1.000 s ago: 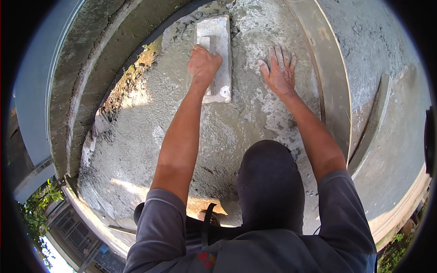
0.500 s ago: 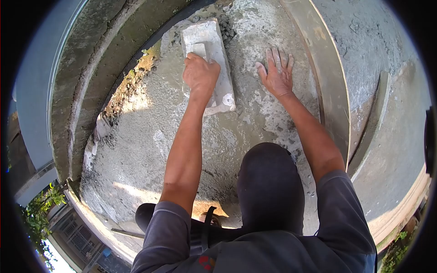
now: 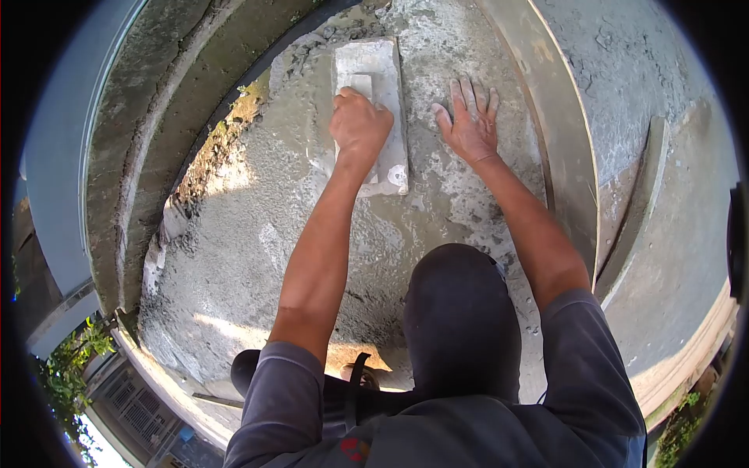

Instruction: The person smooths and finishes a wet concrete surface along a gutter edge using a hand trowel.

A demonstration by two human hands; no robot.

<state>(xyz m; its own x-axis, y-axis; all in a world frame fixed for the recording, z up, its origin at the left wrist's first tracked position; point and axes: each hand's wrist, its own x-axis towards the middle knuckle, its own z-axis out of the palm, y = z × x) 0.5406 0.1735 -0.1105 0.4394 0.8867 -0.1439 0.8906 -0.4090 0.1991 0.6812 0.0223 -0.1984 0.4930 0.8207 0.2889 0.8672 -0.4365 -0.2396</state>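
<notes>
My left hand (image 3: 359,125) is closed around the handle of a grey rectangular float (image 3: 378,70) that lies flat on wet cement (image 3: 257,226). The float's long side runs away from me, and mortar cakes its face. To the right, my right hand (image 3: 468,125) rests palm down on the cement with its fingers spread, a short gap from the float's edge. Both forearms reach forward over the slab.
A wooden form board (image 3: 558,132) borders the wet cement on the right, with older hardened concrete (image 3: 671,226) beyond it. A concrete ledge (image 3: 156,117) curves along the left. My bent knee (image 3: 460,312) sits low in the middle. Plants (image 3: 62,359) grow below at left.
The float swung from a leftward tilt back to straight and shifted slightly right and nearer the right hand. The right hand stayed planted on the cement.
</notes>
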